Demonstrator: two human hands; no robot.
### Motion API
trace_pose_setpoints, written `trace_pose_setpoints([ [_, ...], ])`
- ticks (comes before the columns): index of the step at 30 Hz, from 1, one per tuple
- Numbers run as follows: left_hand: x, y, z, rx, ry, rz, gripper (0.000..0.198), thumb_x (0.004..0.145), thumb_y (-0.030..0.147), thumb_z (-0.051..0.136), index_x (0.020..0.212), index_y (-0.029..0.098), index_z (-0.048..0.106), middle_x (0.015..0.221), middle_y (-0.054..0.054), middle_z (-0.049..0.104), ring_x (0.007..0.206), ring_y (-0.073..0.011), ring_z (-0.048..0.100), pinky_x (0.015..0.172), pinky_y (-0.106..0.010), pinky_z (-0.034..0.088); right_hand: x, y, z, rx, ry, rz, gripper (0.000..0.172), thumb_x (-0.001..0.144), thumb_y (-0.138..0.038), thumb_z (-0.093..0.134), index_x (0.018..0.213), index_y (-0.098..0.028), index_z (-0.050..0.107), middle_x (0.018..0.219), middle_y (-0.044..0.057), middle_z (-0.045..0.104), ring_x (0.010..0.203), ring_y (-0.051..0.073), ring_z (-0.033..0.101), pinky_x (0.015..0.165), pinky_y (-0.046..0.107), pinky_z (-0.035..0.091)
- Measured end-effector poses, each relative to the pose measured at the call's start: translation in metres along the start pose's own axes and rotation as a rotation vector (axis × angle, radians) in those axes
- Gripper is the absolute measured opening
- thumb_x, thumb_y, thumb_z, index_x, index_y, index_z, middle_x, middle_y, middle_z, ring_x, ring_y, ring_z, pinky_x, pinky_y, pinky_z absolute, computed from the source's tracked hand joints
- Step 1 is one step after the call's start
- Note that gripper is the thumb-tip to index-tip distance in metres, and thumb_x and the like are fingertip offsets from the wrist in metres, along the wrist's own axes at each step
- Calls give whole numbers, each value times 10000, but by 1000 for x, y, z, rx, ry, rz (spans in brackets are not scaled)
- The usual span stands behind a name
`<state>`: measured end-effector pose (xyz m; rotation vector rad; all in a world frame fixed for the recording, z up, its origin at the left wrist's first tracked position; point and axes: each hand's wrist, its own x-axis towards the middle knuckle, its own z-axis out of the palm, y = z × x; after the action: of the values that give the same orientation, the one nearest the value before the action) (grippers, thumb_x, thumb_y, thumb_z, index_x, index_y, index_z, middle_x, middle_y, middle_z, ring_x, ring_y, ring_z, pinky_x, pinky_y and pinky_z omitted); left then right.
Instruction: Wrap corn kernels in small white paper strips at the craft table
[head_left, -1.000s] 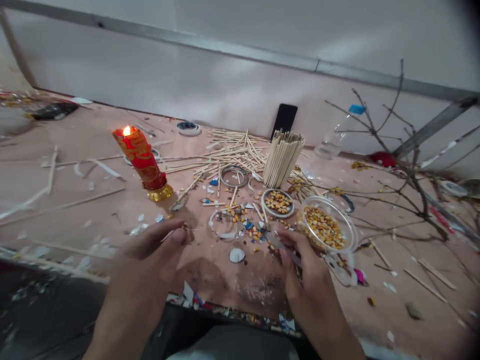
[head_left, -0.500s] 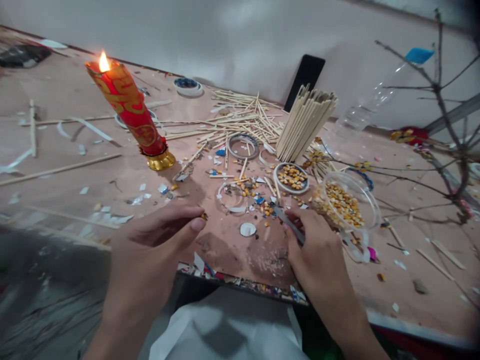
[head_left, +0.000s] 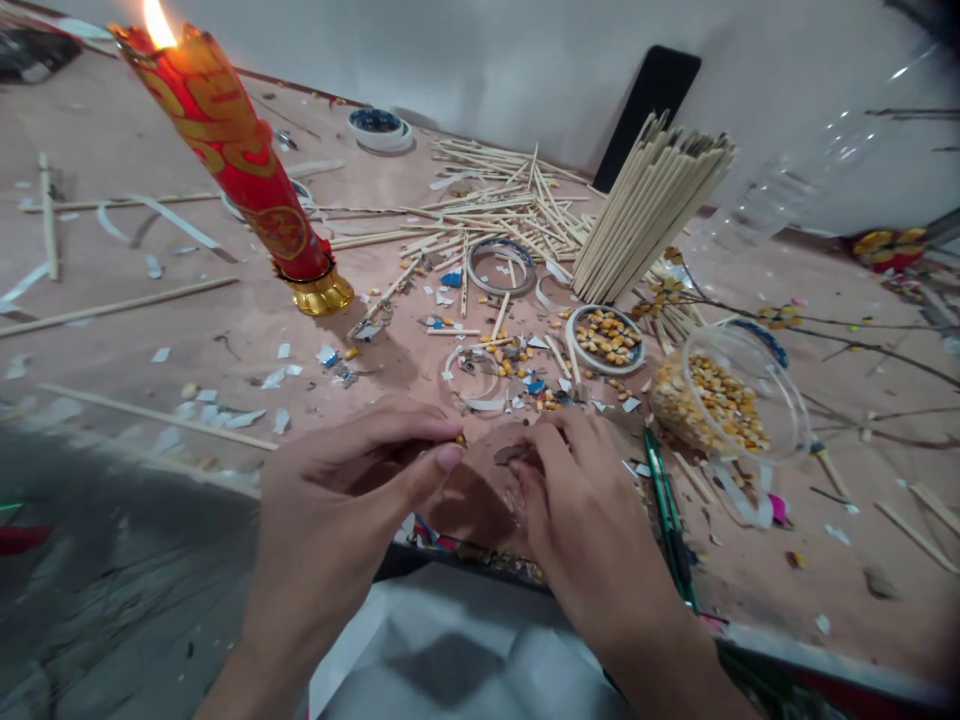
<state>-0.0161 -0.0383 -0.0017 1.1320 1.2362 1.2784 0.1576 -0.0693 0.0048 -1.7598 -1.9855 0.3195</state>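
Thumb and forefinger of my left hand (head_left: 360,480) pinch a small yellow corn kernel (head_left: 460,440). Just to the right, my right hand (head_left: 585,500) is closed on a narrow grey blade-like tool (head_left: 510,455). Its rounded end points at the kernel, with a small gap between them; the rest is hidden in my fingers. Beyond the hands lie loose corn kernels and a ring of clear tape (head_left: 472,378). A tape ring full of kernels (head_left: 606,338) and a clear plastic tub of corn (head_left: 720,405) stand behind my right hand.
A lit red candle (head_left: 251,165) on a gold base stands at the left. Bundled wooden sticks (head_left: 649,215) lean near a black phone-like slab (head_left: 649,110). A green-edged cutter (head_left: 667,510) lies beside my right wrist. Thin branches (head_left: 840,335) reach in from the right.
My right hand has moved left with the grey tool, close to my left hand. The left hand still pinches the kernel and has shifted right in view. The green-edged cutter has come into view.
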Motion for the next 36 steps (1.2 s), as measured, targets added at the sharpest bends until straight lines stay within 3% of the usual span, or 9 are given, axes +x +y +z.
trace_pose_setpoints([
  [5,-3,6,6,102,-85,45,197,797,242,837,899,408,804,906,106,771,797,-29,720,729,-18,570,-1,-2,-6,273,142,76,76,949,-145,633,961,-219,642,841,-21,675,742,140,658,660,245,542],
  [10,-8,14,16,301,-44,219,210,848,269,795,955,449,782,941,140,758,863,-7,701,772,3,527,-5,-11,-3,580,223,163,190,926,-185,674,1087,-287,674,967,-49,725,801,129,727,702,218,583],
  [14,-8,18,20,373,-50,252,151,847,267,788,918,399,778,962,134,755,911,-19,711,814,-4,516,-6,-14,-1,511,276,102,257,911,-150,653,1119,-299,663,1028,-48,737,850,138,733,792,245,590],
  [17,-8,21,22,370,-69,293,88,853,278,765,873,353,806,931,102,777,854,-40,734,773,-16,526,-5,-16,-3,446,280,97,250,913,-148,637,1091,-322,654,986,-67,734,792,126,717,773,244,589],
  [21,-8,22,24,327,16,315,164,818,248,785,930,364,816,969,62,784,898,-99,750,786,-82,560,-4,-18,-7,381,291,112,225,913,-191,647,1065,-357,648,944,-74,727,737,126,690,715,224,595],
  [27,-4,26,24,248,1,193,52,763,334,818,731,296,833,783,-17,782,692,-128,730,547,-88,541,-6,-20,-8,362,293,134,244,915,-206,638,1081,-386,630,897,-108,722,733,95,699,659,154,573],
  [32,-10,18,19,376,4,231,79,796,363,817,872,351,827,910,25,778,844,-121,736,462,-81,454,-5,-21,-7,398,319,127,216,923,-231,659,1083,-373,636,900,-96,725,724,105,702,688,170,585],
  [36,-11,14,18,404,-33,198,92,826,400,788,897,354,825,946,23,780,842,-127,733,540,-105,516,-5,-24,-6,372,346,148,191,928,-259,652,1063,-393,637,865,-120,727,690,93,695,642,133,583],
])
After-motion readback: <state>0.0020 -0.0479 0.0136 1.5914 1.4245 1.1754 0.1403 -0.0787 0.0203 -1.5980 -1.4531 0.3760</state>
